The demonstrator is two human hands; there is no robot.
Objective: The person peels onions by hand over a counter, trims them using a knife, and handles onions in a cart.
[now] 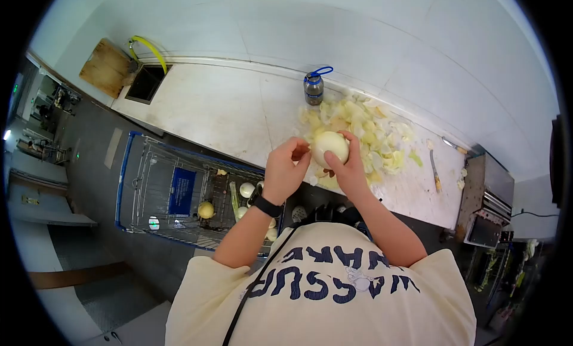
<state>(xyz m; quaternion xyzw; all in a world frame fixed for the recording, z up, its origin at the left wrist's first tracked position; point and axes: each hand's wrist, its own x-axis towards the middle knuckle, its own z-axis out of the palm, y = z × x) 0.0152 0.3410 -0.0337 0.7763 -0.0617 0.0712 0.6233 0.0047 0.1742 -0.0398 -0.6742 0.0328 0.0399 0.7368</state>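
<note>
A large pale onion (330, 148) with a smooth surface is held above the counter's front edge by my right hand (352, 170), its thumb across the front and its fingers around the far side. My left hand (286, 170), with a dark watch on its wrist, is beside the onion on the left. Its thumb and fingers are bent together in a pinch near the onion's side; what they hold, if anything, is too small to make out. Behind and right of the onion, a heap of yellowish onion skins (373, 131) covers the counter.
A bottle with a blue strap (313, 90) stands by the wall. A knife (436, 173) lies on the counter (239, 116) at right. At left, a shopping cart (128, 194) holds several onions. A sink (146, 83) and cutting board (104, 66) are farther left; a metal appliance (486, 188) is at right.
</note>
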